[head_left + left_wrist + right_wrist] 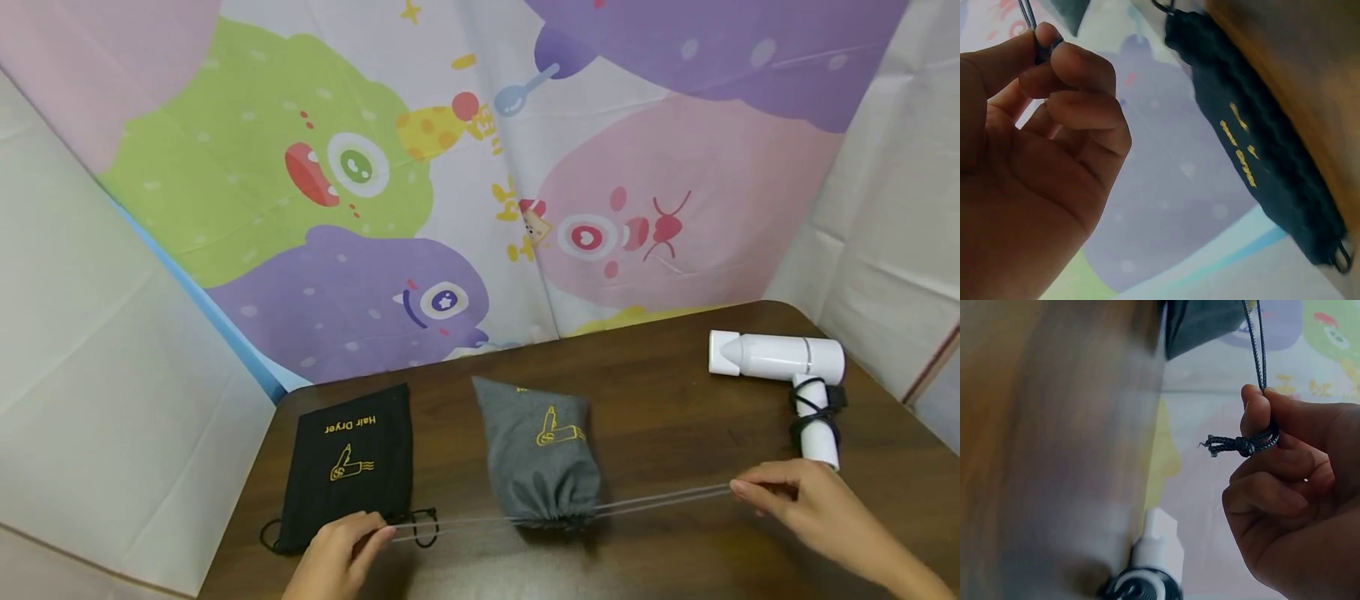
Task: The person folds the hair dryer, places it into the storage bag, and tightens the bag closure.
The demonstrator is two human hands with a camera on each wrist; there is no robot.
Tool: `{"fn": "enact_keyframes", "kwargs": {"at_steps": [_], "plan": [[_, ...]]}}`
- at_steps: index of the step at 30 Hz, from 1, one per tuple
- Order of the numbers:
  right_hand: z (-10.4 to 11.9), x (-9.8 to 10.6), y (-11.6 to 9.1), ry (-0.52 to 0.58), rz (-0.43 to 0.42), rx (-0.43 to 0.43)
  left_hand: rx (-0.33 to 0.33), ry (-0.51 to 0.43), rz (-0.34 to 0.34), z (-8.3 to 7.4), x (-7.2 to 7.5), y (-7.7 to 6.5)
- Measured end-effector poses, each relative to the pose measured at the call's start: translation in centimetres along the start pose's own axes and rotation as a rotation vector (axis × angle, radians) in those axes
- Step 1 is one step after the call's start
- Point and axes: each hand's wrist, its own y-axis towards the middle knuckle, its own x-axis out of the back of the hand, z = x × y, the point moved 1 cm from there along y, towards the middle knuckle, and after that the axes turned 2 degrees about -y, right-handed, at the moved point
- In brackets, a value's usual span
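Note:
A grey drawstring bag (536, 458) with a yellow hair dryer print lies bulging on the table, its gathered mouth toward me. Grey drawstrings (660, 502) run taut from both sides of that mouth. My left hand (337, 554) pinches the left cord between thumb and fingertips. On the other side, my right hand (813, 508) pinches the right cord (1256, 350); its knotted end (1244, 447) hangs out below the fingertips in the right wrist view. Just beyond the left hand lies a flat black drawstring bag (348, 467) lettered "Hair Dryer".
A white hair dryer (780, 357) with a black cord (817, 412) wound on its handle lies at the table's right, close beyond the right hand. The brown table (660, 417) ends against a cartoon-printed cloth (450, 183). Pale cloth walls (97, 358) stand on both sides.

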Motion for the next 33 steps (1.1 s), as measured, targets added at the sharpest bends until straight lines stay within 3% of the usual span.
{"fn": "enact_keyframes", "kwargs": {"at_steps": [7, 10, 14, 16, 19, 21, 26, 29, 33], "plan": [[-1.1, 0.1, -0.9, -0.023, -0.022, -0.024, 0.085, 0.067, 0.009, 0.7, -0.1, -0.3], [-1.0, -0.4, -0.9, -0.002, -0.024, 0.015, 0.116, 0.066, 0.001, 0.8, -0.3, -0.3], [-0.7, -1.1, -0.9, 0.040, 0.062, 0.073, 0.149, -0.050, 0.023, 0.7, -0.5, -0.4], [-0.6, -1.4, -0.9, 0.056, 0.125, 0.056, 0.161, -0.133, 0.053, 0.5, -0.5, -0.6], [-0.5, -1.4, -1.1, 0.043, 0.140, 0.033, 0.168, -0.244, 0.094, -0.2, -0.4, -0.6], [-0.4, -1.3, -1.3, 0.033, 0.110, 0.013, 0.173, -0.308, 0.084, -0.8, -0.3, -0.7], [-0.3, -0.5, -1.3, 0.020, -0.022, -0.054, 0.171, -0.387, -0.049, -2.2, 0.0, -0.4], [-0.4, 0.1, -1.3, 0.000, -0.067, -0.102, 0.152, -0.369, -0.083, -2.8, 0.1, -0.1], [-0.9, 1.0, -1.3, -0.043, -0.098, -0.134, 0.075, -0.335, -0.089, -3.3, 0.1, 0.4]]}}
